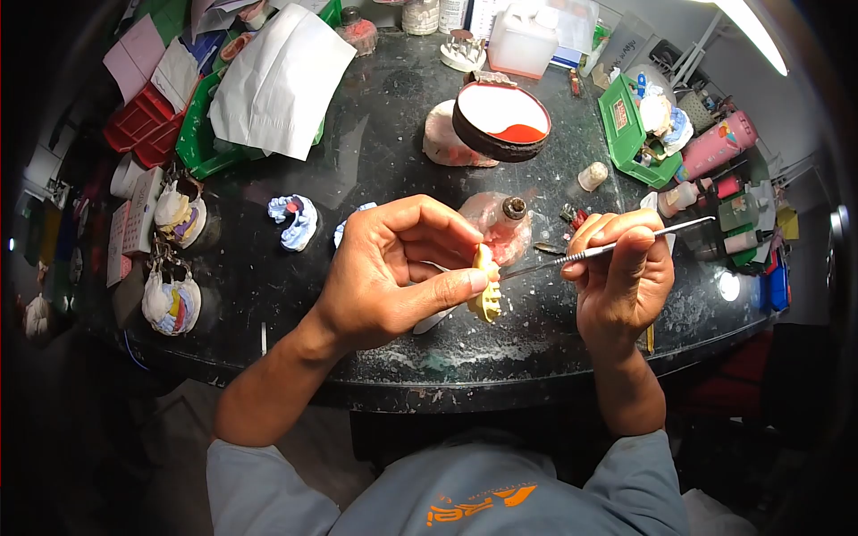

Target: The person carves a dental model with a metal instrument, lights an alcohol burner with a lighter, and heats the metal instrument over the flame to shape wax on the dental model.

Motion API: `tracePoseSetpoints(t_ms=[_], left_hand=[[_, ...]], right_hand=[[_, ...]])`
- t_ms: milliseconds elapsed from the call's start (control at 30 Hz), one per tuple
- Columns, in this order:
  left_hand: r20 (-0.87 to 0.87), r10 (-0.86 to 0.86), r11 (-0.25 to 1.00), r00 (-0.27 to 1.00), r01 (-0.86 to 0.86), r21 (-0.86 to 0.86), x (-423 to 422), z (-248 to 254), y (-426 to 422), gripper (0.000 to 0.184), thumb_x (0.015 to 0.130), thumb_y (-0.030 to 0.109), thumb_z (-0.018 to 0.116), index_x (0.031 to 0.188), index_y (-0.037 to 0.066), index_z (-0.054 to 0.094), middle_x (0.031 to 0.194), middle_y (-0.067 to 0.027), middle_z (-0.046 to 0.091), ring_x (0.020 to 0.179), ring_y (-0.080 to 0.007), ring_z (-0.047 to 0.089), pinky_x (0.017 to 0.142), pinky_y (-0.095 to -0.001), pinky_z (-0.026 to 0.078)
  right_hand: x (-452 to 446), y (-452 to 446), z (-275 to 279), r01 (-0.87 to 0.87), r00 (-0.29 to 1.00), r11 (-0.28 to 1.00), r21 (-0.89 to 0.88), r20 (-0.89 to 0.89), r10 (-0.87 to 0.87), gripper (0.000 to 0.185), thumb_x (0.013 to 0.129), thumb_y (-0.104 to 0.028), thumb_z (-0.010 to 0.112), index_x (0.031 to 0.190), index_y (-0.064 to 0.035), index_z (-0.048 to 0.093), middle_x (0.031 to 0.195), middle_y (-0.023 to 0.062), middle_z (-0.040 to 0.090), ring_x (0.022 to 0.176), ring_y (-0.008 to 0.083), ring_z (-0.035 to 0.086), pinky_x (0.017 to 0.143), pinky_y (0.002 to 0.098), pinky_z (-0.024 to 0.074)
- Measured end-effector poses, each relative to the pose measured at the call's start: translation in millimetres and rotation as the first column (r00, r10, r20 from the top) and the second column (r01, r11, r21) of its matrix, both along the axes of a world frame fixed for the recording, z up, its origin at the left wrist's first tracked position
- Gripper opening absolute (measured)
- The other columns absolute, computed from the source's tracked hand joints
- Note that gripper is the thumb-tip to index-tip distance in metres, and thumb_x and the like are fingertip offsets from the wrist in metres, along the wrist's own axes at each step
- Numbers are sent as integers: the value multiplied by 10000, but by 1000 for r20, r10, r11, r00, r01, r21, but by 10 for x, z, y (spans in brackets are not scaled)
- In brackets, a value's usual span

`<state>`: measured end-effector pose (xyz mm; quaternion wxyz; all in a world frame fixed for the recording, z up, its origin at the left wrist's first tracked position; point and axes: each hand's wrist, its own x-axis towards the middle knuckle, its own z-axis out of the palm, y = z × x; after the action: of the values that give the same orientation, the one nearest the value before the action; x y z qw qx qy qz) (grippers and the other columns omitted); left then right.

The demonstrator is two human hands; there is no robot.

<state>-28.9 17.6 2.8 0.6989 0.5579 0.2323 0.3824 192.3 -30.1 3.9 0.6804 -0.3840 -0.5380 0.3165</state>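
Observation:
My left hand (398, 268) pinches a small yellow dental cast (487, 304) between thumb and fingers, above the bench near its front edge. In my right hand (623, 277) is a thin metal dental wax carver (601, 252), held like a pen. One end of the carver points left to the cast; whether it touches cannot be made out. Its other hooked end sticks out to the right. Just behind the cast stands a glass spirit burner (500, 228) with a dark top. A blue-white dental cast (293, 221) sits left of my left hand, and another is partly hidden behind it.
On the dark bench (375, 143), a round tin of red wax (502, 121) is behind the burner. Mounted dental models (172, 299) stand at left. Green trays (639, 134) lie at both sides, and a white canister (523, 40) is at the back. A lamp (755, 31) hangs upper right.

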Motion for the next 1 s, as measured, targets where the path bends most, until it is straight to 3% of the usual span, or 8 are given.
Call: tracePoseSetpoints(t_ms=[433,633,767,900,933,1000], left_hand=[[-4,28,999,1000,-28,-29,15,37,-15,283,809,-61,695,1067,-58,580,991,-173,699,943,-212,700,875,-331,563],[113,58,996,992,-65,60,12,-20,-4,304,817,-53,727,1093,-67,600,1002,-144,682,976,-181,677,870,-303,564],[78,123,986,989,-131,100,6,-22,-11,307,811,-8,721,1077,-59,576,1019,-170,667,986,-224,678,927,-354,540],[83,146,979,986,-156,130,14,-44,-9,292,817,-20,719,1065,-47,568,1040,-174,655,992,-222,672,940,-364,538],[92,156,978,984,-167,129,20,-46,-14,288,816,-19,720,1058,-45,566,1042,-175,653,995,-223,670,940,-365,538],[110,176,974,978,-189,125,34,-49,-20,282,813,-19,722,1044,-39,562,1048,-177,650,1000,-223,668,940,-366,537]], right_hand=[[17,-9,4,13,1000,1000,-12,-16,-13,379,1000,-412,531,926,-41,508,766,73,602,547,91,604,467,179,415],[23,-8,-13,80,996,987,140,-46,-75,367,1008,-396,521,983,-30,523,798,93,618,615,125,643,480,201,428],[9,-48,11,53,998,978,200,20,-58,342,1011,-354,527,1007,-12,524,856,115,627,673,149,675,479,207,437],[17,-56,-16,-20,998,970,243,66,4,245,996,-229,578,1010,8,520,871,133,628,642,118,618,519,192,441],[-11,-76,4,-31,999,973,230,31,25,175,961,-113,627,1008,16,519,868,141,629,672,122,600,572,203,463],[2,-51,-14,-6,991,960,280,127,-31,175,929,-54,655,1009,21,518,870,147,630,712,136,611,604,219,480]])
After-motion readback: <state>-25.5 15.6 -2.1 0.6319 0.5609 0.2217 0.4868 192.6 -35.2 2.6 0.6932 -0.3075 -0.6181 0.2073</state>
